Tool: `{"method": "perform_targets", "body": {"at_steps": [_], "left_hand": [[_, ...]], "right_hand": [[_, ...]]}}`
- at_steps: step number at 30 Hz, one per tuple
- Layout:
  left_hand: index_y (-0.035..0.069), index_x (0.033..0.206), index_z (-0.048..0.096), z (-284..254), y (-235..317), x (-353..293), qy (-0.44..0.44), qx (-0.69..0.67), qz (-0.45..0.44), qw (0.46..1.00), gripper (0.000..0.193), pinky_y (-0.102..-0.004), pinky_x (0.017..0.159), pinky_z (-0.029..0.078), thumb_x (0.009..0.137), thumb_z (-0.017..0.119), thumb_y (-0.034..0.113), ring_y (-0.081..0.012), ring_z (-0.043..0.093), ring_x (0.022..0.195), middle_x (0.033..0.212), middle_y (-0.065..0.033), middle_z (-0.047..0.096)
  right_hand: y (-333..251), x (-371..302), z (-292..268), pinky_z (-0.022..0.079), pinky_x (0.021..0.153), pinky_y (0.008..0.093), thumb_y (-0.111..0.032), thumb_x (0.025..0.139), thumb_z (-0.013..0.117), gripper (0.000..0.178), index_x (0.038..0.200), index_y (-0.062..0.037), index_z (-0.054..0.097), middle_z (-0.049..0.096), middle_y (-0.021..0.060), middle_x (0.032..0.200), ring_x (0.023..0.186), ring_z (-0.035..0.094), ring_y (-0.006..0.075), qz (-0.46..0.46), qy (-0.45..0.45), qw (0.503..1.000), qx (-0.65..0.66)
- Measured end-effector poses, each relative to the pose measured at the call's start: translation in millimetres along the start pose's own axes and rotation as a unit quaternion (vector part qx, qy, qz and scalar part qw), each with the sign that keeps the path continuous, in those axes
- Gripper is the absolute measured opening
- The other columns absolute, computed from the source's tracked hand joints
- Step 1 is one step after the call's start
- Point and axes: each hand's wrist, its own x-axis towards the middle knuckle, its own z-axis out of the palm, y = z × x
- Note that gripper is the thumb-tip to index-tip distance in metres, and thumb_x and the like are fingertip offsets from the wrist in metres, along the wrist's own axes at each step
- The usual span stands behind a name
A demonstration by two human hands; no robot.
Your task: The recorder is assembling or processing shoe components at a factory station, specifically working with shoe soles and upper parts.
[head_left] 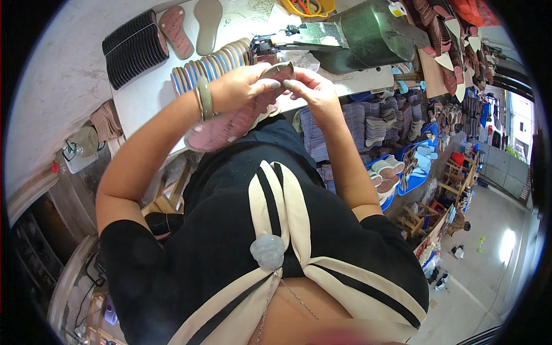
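Between my hands is a shoe insole (221, 131) with a pink, marked underside and an olive-grey edge. It slants from upper right to lower left above my lap, its lower end slightly blurred. My left hand (244, 86) is closed around its upper part, thumb along the edge. At the top end my right hand (316, 95) pinches the rim, thumb against the fingers. A green machine (368, 37) with a narrow arm stands just beyond my hands. Left of that arm, a row of insoles (210, 68) stands on edge on the white table (135, 106).
A tied stack of black-edged insoles (135, 50) lies at the far left, beside a loose pink insole (175, 33) and a grey one (208, 26). A yellow basket (310, 7) sits at the back. Blue bins (415, 172) with shoe parts stand on my right.
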Motion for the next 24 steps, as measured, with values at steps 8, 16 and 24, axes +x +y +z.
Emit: {"method": "perform_targets", "body": {"at_steps": [8,16,24], "left_hand": [[0.011,0.101,0.061,-57,12,60,0.005,0.484,-0.073,0.872,0.033,-0.0337,0.071,0.044,0.086,0.057,0.04,-0.023,0.059,0.081,0.083,-0.0135,0.063],[0.022,0.118,0.061,-81,-25,125,-0.018,0.61,0.04,0.791,0.047,-0.0366,0.082,0.039,0.085,0.049,0.053,-0.0238,0.062,0.087,0.094,-0.0098,0.067],[0.02,0.116,0.062,-81,39,142,-0.14,0.594,-0.121,0.783,0.043,-0.0351,0.089,0.044,0.084,0.054,0.048,-0.0241,0.058,0.103,0.118,-0.0039,0.061]], "right_hand": [[16,61,-17,0.04,0.052,0.0196,-0.027,0.087,0.06,0.026,0.085,-0.0016,0.066,0.06,0.0008,0.067,0.056,0.052,0.0065,0.144,-0.095,0.976,-0.133],[64,93,11,0.038,0.045,0.0185,-0.02,0.09,0.054,0.02,0.089,-0.0015,0.062,0.061,0.0026,0.072,0.055,0.051,0.0073,0.142,0.071,0.959,0.235],[60,103,7,0.04,0.043,0.0195,-0.016,0.091,0.053,0.02,0.092,0.0016,0.061,0.062,0.0061,0.075,0.052,0.052,0.0087,0.14,0.119,0.946,0.266]]}}
